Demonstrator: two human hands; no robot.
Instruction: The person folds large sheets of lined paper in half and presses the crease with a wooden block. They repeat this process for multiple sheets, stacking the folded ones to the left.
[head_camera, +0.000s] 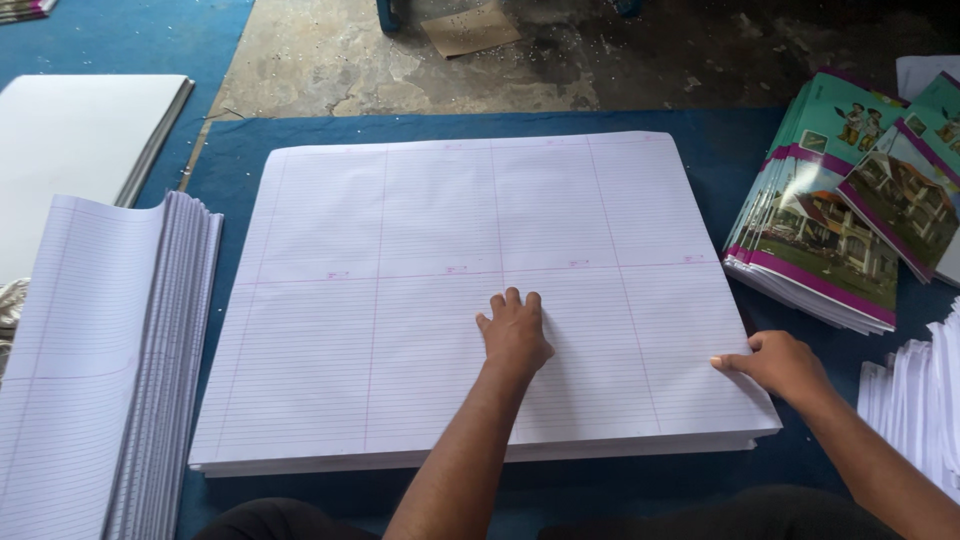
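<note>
Dead centre on the blue mat (720, 150) lies a big stack of ruled sheets (400, 300), pink margin lines dividing the top sheet into page panels. The left hand (515, 335) presses flat on it, fingers spread and released, palm down just right of the middle. Over at four o'clock the right hand (785, 365) pinches the stack's right edge, thumb on top; how many sheets it has caught I cannot tell, since the fingers underneath are hidden.

These sheets look thin and floppy singly, likely to slide over one another and crease at a corner, while the whole stack should be heavy and saggy. A hold at the edge or corner, with a flat palm steadying the rest, seems the sensible grip.

At three o'clock sits a fanned pile of printed covers (830, 230): green and magenta borders, a picture of a house, a small cartoon panel up top. At nine o'clock, a pile of folded ruled sheets (100, 370). At ten o'clock, a plain white board stack (80, 140). At twelve, a brown cardboard scrap (470, 30) on bare concrete.
</note>
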